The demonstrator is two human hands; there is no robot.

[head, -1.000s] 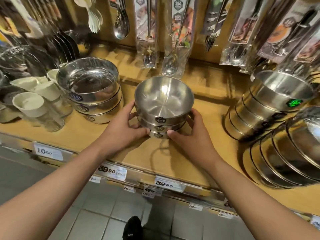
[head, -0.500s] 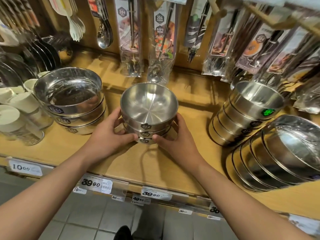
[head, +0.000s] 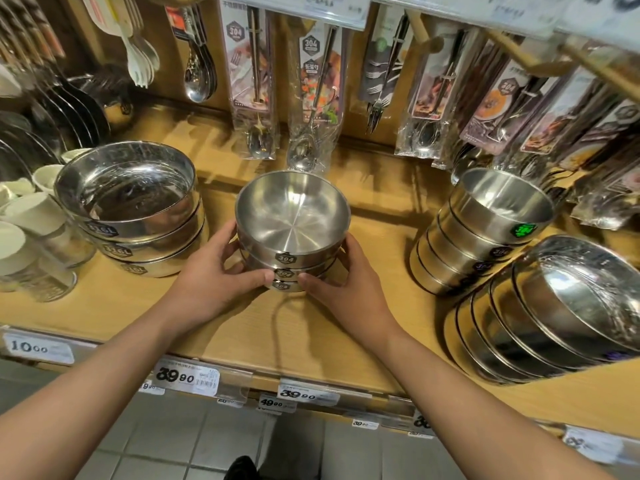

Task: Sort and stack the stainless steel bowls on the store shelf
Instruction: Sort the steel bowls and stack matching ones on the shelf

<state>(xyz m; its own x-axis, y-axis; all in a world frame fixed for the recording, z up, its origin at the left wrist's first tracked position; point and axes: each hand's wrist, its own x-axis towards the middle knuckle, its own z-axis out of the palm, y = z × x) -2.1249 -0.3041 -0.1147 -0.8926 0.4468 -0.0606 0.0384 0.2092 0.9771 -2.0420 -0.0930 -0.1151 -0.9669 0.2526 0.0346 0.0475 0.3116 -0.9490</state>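
Note:
A stack of three small stainless steel bowls (head: 292,220), each with a dark "304" sticker, stands in the middle of the wooden shelf (head: 374,265). My left hand (head: 214,282) grips the stack's left side, thumb on the front of the lower bowls. My right hand (head: 343,289) grips its right side, thumb meeting the bottom bowl's front. To the left sits a stack of three wide "316L" bowls (head: 128,192). At the right, a leaning stack of deep bowls (head: 491,216) tilts back, and a row of large bowls (head: 568,303) lies on its side.
Packaged spoons, forks and chopsticks (head: 315,88) hang on the back wall just behind the middle stack. White cups on glass jars (head: 31,220) crowd the far left. Price tags (head: 187,375) line the shelf's front edge, with tiled floor below.
The view has tilted up and shifted a little, so the shelf sits lower in frame. Both hands keep the same grip on the middle stack, which stays on the shelf.

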